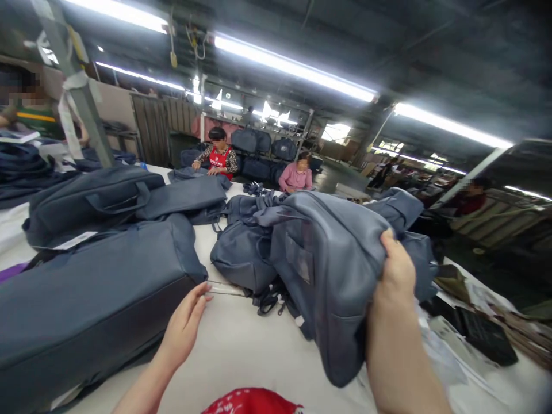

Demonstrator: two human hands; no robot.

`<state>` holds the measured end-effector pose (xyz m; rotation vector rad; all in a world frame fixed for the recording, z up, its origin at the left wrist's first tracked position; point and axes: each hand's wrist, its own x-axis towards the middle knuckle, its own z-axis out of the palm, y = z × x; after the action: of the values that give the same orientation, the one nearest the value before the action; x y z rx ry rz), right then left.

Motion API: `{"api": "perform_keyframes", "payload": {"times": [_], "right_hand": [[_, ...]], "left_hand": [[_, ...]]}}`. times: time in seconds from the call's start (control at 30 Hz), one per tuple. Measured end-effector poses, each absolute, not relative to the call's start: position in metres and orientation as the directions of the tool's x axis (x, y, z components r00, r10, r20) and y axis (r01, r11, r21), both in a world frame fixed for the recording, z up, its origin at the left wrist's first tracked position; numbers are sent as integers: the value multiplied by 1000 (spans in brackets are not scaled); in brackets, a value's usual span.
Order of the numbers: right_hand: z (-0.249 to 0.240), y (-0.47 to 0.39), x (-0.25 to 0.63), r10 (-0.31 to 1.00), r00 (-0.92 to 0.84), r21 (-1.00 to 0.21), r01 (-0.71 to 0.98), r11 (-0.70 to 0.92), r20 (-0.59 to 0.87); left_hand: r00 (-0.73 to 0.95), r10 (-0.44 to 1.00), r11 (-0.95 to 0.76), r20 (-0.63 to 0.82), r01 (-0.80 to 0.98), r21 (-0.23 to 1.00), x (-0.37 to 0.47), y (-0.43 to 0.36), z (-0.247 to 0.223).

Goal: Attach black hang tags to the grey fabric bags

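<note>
My right hand point(397, 265) grips the upper right edge of a dark blue-grey bag point(345, 247), which is tilted up off the white table point(241, 351). A small see-through pocket shows on the bag's side. Beside the end of a long blue-grey bag point(103, 282) on the left is my left hand point(185, 325), its fingers stretched out and holding nothing. Whether its fingertips touch that bag, I cannot tell. Behind the lifted bag lies another blue-grey bag point(244, 253), with black straps point(269, 299) by its base.
More blue-grey bags point(95, 198) lie across the left and far side of the table. Two people, one in a red apron point(219, 158) and one in a pink top point(296, 175), sit opposite. A metal post point(88, 103) stands left; papers and plastic point(444, 345) lie right.
</note>
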<state>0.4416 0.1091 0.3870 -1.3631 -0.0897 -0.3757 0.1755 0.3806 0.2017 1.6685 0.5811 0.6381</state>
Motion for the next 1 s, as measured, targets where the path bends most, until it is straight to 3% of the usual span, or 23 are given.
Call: {"api": "perform_keyframes", "payload": {"times": [0.03,0.1,0.23,0.33,0.43,0.5,0.57,0.67,0.8,0.9,1.0], "right_hand": [[377,122,416,-196,961,-940,240,241,195],[345,151,361,38,998,-942,35,334,50],[264,196,267,468,882,-946,-200,255,-60],[221,199,240,616,788,-991,-102,92,-23],[215,185,249,751,660,-978,164,-128,12],[231,175,266,724,670,-878,434,-202,165],[257,168,287,576,689,-711,660,-245,441],[302,166,318,413,557,-442,828,-345,720],[335,165,348,585,394,-163,898,-408,709],[329,157,344,687,238,-45,957,-286,687],[311,137,313,666,104,40,980,-197,739]], "left_hand": [[757,644,-152,110,-14,988,181,378,212],[823,557,-81,112,-81,993,195,372,232],[916,401,-13,-9,16,1000,217,360,246],[941,339,-117,5,37,992,217,359,228],[917,389,-288,84,34,957,205,366,210],[903,404,-408,143,38,912,196,370,213],[908,360,-533,215,11,846,189,372,230],[938,194,-669,287,-88,738,185,376,273],[964,21,-657,265,-186,731,188,392,321],[954,139,-635,264,-119,763,186,415,334],[954,216,-618,209,-33,786,172,433,331]]}}
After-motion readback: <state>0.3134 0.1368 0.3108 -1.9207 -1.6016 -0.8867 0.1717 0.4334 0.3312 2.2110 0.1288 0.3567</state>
